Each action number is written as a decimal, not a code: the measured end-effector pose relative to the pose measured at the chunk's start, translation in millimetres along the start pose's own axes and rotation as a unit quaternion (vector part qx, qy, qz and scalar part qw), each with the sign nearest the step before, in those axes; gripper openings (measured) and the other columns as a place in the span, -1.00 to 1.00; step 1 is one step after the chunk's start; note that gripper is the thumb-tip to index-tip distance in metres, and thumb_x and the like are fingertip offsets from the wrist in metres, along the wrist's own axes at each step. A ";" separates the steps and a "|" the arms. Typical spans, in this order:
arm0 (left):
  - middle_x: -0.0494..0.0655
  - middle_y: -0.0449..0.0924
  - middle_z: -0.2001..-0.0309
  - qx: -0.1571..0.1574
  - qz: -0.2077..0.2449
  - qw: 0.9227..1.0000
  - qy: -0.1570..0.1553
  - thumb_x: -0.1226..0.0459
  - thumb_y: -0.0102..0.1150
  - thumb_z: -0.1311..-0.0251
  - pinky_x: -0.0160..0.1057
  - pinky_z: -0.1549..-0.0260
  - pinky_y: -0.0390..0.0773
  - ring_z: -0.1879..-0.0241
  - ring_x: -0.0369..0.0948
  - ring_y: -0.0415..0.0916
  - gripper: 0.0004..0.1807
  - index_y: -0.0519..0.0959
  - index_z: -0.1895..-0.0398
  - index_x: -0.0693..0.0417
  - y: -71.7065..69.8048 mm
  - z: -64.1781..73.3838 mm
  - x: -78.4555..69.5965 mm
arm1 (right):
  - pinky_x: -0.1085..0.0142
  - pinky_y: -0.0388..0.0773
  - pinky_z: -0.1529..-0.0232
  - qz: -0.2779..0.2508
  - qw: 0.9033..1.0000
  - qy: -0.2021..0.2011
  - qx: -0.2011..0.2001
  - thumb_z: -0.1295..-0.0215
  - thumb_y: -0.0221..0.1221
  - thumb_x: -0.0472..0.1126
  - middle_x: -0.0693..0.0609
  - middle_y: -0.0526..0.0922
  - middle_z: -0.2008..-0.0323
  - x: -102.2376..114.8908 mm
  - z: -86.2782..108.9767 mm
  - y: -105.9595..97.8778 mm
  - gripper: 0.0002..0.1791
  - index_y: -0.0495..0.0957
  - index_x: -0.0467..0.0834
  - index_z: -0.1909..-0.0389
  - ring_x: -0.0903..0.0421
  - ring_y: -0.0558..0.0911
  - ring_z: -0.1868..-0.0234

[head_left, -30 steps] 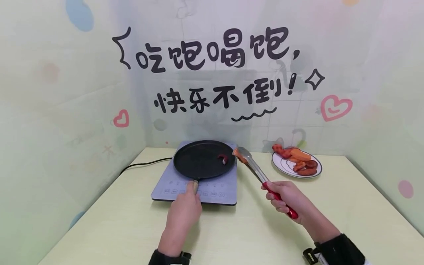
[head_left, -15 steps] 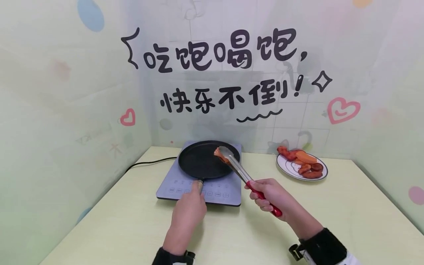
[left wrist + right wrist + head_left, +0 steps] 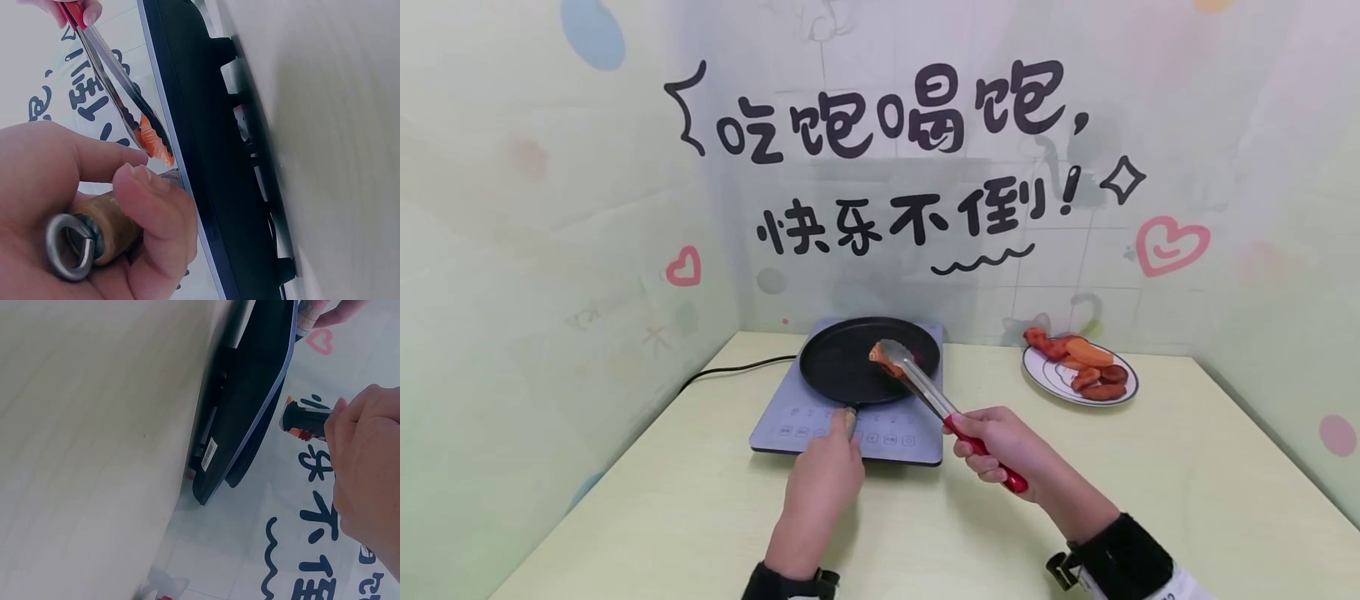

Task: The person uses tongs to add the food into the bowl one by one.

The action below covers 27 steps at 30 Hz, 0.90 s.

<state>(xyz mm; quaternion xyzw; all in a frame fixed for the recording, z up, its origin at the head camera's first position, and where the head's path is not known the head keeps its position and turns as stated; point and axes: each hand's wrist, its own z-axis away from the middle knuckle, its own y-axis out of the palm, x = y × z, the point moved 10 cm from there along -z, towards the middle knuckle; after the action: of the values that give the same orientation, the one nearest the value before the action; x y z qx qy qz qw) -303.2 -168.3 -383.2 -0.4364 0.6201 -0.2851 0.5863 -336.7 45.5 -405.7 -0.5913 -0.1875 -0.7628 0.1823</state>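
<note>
My left hand (image 3: 823, 475) grips the wooden handle (image 3: 115, 228) of a flat black frying pan (image 3: 838, 362), a metal ring at the handle's end. The pan lies on a pale blue induction cooker (image 3: 778, 421). In my right hand (image 3: 1003, 450) are metal tongs (image 3: 928, 392) with red grips, reaching in from the right over the pan. Their tips pinch an orange, white-striped piece of food (image 3: 155, 142), shrimp-like, close over the pan's middle. A small dark red piece in the pan is mostly hidden behind the tongs.
A white plate (image 3: 1047, 383) with several orange and reddish-brown food pieces (image 3: 1088, 354) stands at the back right. A black cord (image 3: 737, 365) runs left from the cooker. Printed walls (image 3: 1157, 308) enclose the pale table (image 3: 647, 517) at the back and sides.
The right hand has carried the tongs and the orange piece leftward, from the pan's right rim to over its middle. The left hand keeps its grip on the handle; the head view has shifted slightly.
</note>
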 end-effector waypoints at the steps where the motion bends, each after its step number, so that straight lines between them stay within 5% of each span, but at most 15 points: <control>1: 0.33 0.68 0.35 0.001 0.001 1.000 0.000 0.22 0.08 -0.57 -0.01 0.58 0.46 0.52 0.02 0.56 -0.43 0.30 -0.55 0.22 0.2 0.4 0.4 | 0.55 0.17 0.68 0.001 1.000 0.001 0.001 -0.72 0.00 -0.10 0.11 0.39 0.49 -0.5 -0.1 0.9 -0.59 0.42 -0.43 -0.17 0.33 0.19 0.67; 11: 0.34 0.68 0.34 0.002 0.002 1.000 -0.001 0.22 0.08 -0.57 -0.02 0.59 0.45 0.53 0.02 0.56 -0.42 0.31 -0.55 0.22 0.8 -0.1 0.4 | 0.59 0.15 0.69 -0.059 0.997 0.011 0.042 -0.73 -0.08 -0.16 0.13 0.38 0.49 -8.8 -2.0 13.3 -0.66 0.39 -0.40 -0.14 0.37 0.20 0.70; 27: 0.31 0.67 0.40 -0.005 -0.003 1.000 0.004 0.23 0.07 -0.58 -0.02 0.60 0.47 0.53 0.04 0.59 -0.44 0.32 -0.53 0.24 0.4 -0.7 -0.3 | 0.65 0.19 0.69 -0.230 0.963 0.057 0.131 -0.77 -0.19 -0.07 0.18 0.39 0.50 -13.6 -2.9 30.7 -0.69 0.32 -0.25 -0.07 0.42 0.26 0.71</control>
<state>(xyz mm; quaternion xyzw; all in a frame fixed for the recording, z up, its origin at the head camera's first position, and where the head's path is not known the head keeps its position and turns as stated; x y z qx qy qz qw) -304.0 -168.0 -383.3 -0.4400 0.6221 -0.2857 0.5811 -320.6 18.4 -417.4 -0.4589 -0.4063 -0.7852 0.0882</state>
